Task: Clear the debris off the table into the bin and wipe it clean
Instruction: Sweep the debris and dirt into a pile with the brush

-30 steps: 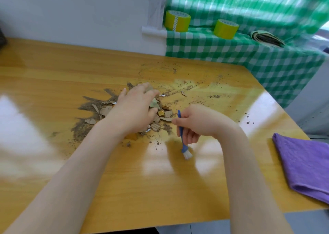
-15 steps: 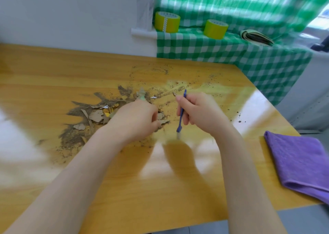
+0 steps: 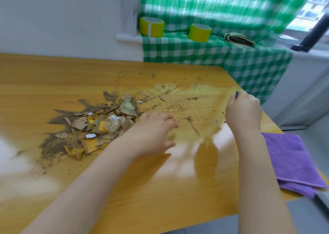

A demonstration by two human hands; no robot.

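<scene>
A plain indoor workroom. A glossy wooden table (image 3: 53,77) meets a white wall (image 3: 62,16). At one o'clock, yellow tape rolls (image 3: 151,27) sit on green-checked cloth (image 3: 222,59).

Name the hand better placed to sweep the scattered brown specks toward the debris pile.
Right: the right hand grips the small blue-handled brush beside those brown specks; the left hand holds nothing.

Debris pile (image 3: 99,125) on table (image 3: 53,77), left of centre; grit (image 3: 178,107) toward far right corner. Left hand (image 3: 151,132) just right of pile. Right hand (image 3: 243,109), holding brush (image 3: 236,94), near right edge. Cloth (image 3: 292,162) at near right corner. Tape roll (image 3: 151,27), second tape roll (image 3: 199,32) on ledge (image 3: 128,37) behind far edge.
</scene>
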